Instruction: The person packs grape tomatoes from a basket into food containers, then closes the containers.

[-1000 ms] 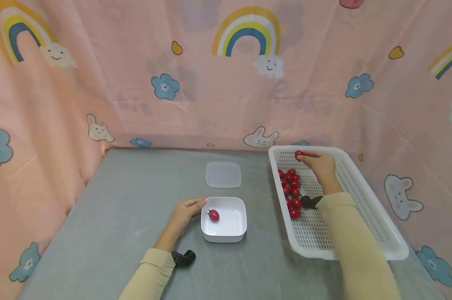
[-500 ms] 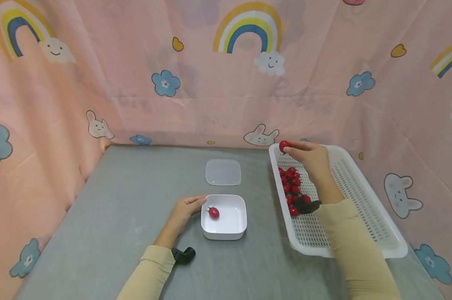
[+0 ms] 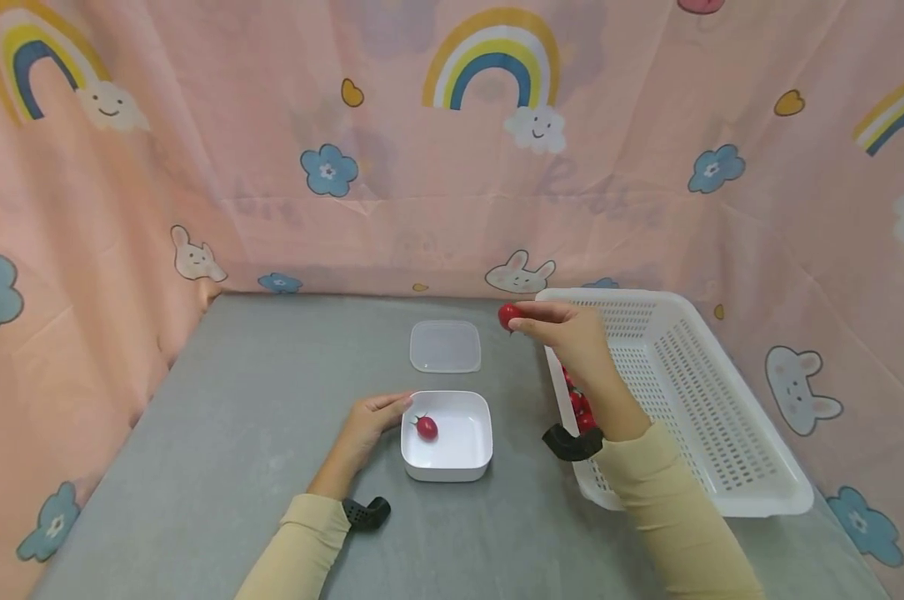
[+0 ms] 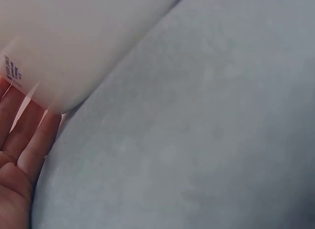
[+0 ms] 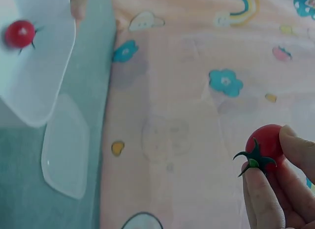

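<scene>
- Nearest: cuffed pale yellow left sleeve [image 3: 294,542] and right sleeve [image 3: 669,512], both arms reaching forward over the grey table [image 3: 272,400]. Black wrist units below each hand: left unit [image 3: 367,514], right unit [image 3: 571,443].
- Left hand [image 3: 367,423]: at the left side of the small white box [image 3: 447,473], fingers nearly straight along its outer wall, touching, not wrapped round it. Same spot as a second ago.
- One tomato [image 3: 426,427] lies in the box, left half, stem end pointing left. Unmoved.
- Dark blue print [image 4: 13,71] on the box's outside, left wrist view, by the fingertips. Too small and blurred to read.
- White perforated basket [image 3: 691,383] on the right. Tomatoes [image 3: 585,421] along its left side, now partly hidden by the right arm.
- Right hand [image 3: 575,333]: raised, wrist over the basket's left side, fingers pointing left. Thumb and fingertips closed on one held tomato [image 3: 507,316], green calyx on.
- Change: that tomato was over the basket a second ago, at its left rim half a second ago; now it's outside, between basket and lid.
- Clear lid [image 3: 445,346] flat behind the box, unmoved.
- Farthest: pink printed curtain [image 3: 422,167]; rainbows, rabbits, flowers. Faint lettering shows through, can't read it.
</scene>
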`<state>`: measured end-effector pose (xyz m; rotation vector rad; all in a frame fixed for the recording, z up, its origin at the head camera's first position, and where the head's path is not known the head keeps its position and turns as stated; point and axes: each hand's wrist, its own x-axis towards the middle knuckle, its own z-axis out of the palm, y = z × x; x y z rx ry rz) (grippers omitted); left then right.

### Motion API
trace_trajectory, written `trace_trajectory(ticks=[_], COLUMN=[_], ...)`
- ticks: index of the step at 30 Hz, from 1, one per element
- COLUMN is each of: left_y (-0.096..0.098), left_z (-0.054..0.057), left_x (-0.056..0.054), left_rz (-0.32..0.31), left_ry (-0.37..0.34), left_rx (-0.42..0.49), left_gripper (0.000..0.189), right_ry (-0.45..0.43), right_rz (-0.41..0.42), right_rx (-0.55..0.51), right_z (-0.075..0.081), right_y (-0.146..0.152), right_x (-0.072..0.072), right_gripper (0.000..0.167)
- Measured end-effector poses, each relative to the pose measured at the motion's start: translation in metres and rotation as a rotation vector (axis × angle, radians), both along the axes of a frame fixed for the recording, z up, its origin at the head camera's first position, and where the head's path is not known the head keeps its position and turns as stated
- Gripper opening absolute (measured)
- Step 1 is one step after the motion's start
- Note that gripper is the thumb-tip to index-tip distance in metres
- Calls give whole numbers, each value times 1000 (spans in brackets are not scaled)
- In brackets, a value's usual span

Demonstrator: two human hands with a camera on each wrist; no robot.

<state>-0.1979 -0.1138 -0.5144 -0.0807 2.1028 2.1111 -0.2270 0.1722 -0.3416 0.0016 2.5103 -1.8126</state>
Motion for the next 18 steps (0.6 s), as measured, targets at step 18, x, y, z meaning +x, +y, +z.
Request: trace_trajectory(ticks=[18], left_y=[1], left_z=[0], left_x=[1], left_rz=[7], left_ry=[9], left_rx=[36], left_gripper=[34], right_ry=[-62], right_rz=[87], right_rx=[-24], right_z=[-26], right_y=[-50], right_x=[40], right_gripper=[35])
